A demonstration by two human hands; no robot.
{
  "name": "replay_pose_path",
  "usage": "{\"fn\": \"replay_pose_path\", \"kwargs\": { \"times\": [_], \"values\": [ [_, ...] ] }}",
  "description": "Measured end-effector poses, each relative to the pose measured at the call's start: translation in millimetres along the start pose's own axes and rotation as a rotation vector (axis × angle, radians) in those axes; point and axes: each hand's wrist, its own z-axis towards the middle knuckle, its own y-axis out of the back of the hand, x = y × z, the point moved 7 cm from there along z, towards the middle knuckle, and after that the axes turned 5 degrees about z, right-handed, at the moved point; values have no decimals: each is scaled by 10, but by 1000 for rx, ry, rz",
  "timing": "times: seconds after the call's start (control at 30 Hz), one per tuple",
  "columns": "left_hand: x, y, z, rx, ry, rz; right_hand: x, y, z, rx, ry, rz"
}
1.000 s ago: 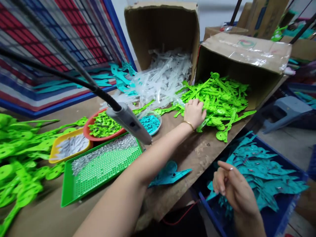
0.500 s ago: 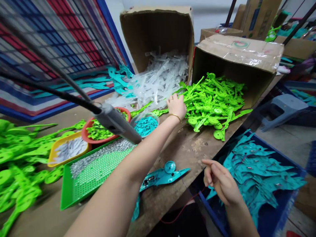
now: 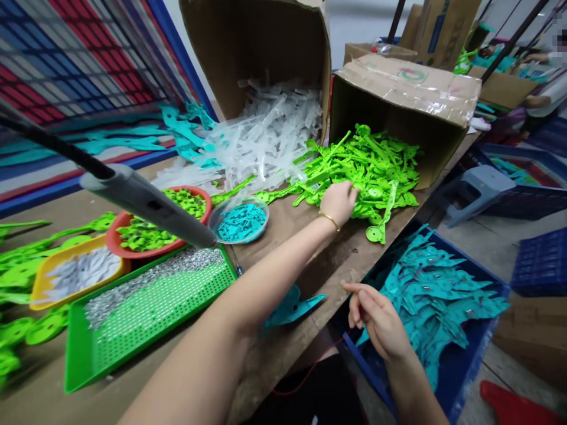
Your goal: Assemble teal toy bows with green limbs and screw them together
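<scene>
My left hand (image 3: pixel 340 203) reaches over the front of a pile of bright green plastic parts (image 3: pixel 381 156). Its fingers are curled against the pile, and whatever lies between them is hidden. Over the table edge, my right hand (image 3: pixel 376 319) hangs beside a blue crate (image 3: pixel 476 360) of teal plastic parts (image 3: pixel 438 283). Its index finger points out, the other fingers are loosely bent, and nothing shows in it. Partly behind my left forearm, a teal plastic piece (image 3: pixel 295 308) lies on the table (image 3: pixel 305 277). A thin red wire (image 3: pixel 305 378) runs below my right hand.
A grey electric screwdriver (image 3: pixel 150 203) slants above a green tray (image 3: pixel 155 330) of screws. Nearby stand a red bowl (image 3: pixel 116 245), a yellow tray (image 3: pixel 39 289) and a clear bowl (image 3: pixel 237 239) of small parts. Cardboard boxes (image 3: pixel 411 79) and clear plastic pieces (image 3: pixel 270 136) stand behind.
My left hand has moved right and nearer along the front of the green pile. My right hand keeps much the same pose. The view has turned right.
</scene>
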Motion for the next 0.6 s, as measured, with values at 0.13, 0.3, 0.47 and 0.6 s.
{"fn": "replay_pose_path", "kwargs": {
  "times": [0.13,0.3,0.47,0.6],
  "values": [
    [528,449,-131,-193,263,-370,-57,32,88,0,-16,-36],
    [858,612,-771,-60,508,-893,45,207,306,-155,157,-188],
    [867,649,-1632,50,444,-962,93,148,262,-123,110,-145],
    [857,457,-2234,163,419,-909,248,-70,-62,129,-73,109]
  ]
}}
